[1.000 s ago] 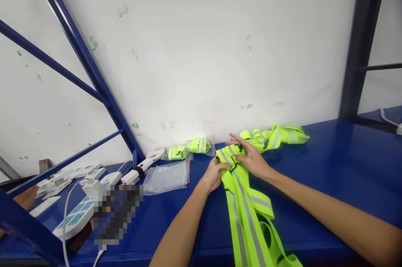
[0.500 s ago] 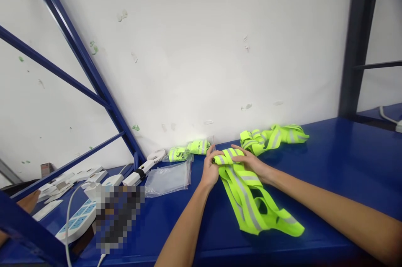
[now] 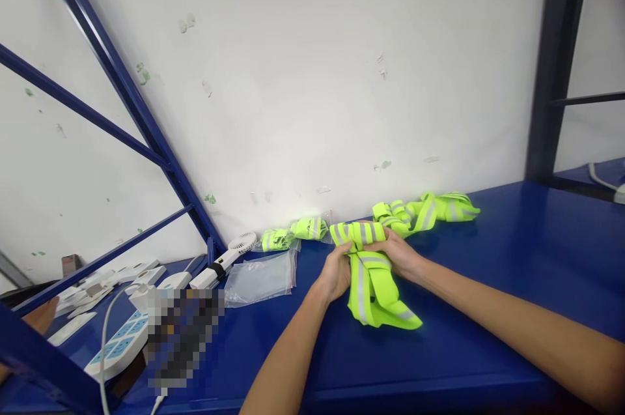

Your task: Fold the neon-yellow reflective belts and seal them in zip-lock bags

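Between both hands is a neon yellow reflective vest [image 3: 361,285] made of straps with silver-grey stripes. Its upper part is rolled into a bundle, and the loose straps hang down onto the blue table. My left hand [image 3: 336,270] grips the roll's left side, thumb in front. On the right side, my right hand [image 3: 398,253] is closed around the roll, its fingers partly hidden by the fabric. Just behind lies another loose pile of reflective straps [image 3: 430,212] by the wall. Left of it, two rolled strap bundles [image 3: 308,228] sit in clear bags.
Clear plastic bags [image 3: 261,279] lie flat left of my hands. Beyond them are a white handheld fan [image 3: 219,266] and a power strip [image 3: 122,340] with cables. A blue metal frame [image 3: 161,141] rises at the left, and part of another person's arm [image 3: 41,317] shows behind it.
The vest has been rolled up further, so the hanging straps are shorter and drawn in toward my hands. My left hand has shifted slightly to the right.
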`<state>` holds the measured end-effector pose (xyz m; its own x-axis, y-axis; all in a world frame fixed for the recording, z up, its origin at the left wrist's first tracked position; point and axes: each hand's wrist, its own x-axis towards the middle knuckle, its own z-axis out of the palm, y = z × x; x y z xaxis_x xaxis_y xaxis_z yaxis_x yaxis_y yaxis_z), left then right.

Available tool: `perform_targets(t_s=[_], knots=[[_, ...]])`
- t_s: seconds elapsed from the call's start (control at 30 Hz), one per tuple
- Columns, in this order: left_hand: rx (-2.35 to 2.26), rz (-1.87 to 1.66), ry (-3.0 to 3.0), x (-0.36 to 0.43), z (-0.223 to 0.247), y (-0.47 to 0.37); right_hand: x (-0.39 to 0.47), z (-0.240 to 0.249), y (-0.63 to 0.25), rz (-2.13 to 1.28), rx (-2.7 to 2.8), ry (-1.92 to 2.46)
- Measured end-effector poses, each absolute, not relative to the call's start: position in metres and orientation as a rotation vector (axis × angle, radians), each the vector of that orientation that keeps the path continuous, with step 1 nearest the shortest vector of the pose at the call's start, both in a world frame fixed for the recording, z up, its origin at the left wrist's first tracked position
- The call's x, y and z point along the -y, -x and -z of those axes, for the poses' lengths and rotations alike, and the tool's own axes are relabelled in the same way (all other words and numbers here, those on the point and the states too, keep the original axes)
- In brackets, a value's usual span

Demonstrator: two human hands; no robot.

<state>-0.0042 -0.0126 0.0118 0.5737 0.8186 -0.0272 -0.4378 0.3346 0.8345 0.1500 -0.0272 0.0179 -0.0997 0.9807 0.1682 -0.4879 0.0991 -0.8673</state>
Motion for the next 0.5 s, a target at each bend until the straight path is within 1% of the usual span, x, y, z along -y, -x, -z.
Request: perform_targets(t_s=[0.1, 0.2, 0.4, 0.5], knots=[[-0.426, -0.732, -0.892, 0.0135, -0.0101, 0.0043, 0.0252, -0.0167, -0.1541, -1.367, 1.045, 0.736], [-0.38, -0.693, -0.885, 0.0132, -0.0087, 0.0044, 0.025, -0.0156, -0.157, -1.315, 1.119, 0.759], [-0.46, -0.816, -0.794, 0.0137, -0.0149, 0.0056, 0.0245, -0.0149, -0.16, -1.37, 1.249, 0.654], [-0.477, -0.81, -0.76, 0.0141, -0.018, 0.0072, 0.0248, -0.016, -0.1612, -1.373, 1.279, 0.656]])
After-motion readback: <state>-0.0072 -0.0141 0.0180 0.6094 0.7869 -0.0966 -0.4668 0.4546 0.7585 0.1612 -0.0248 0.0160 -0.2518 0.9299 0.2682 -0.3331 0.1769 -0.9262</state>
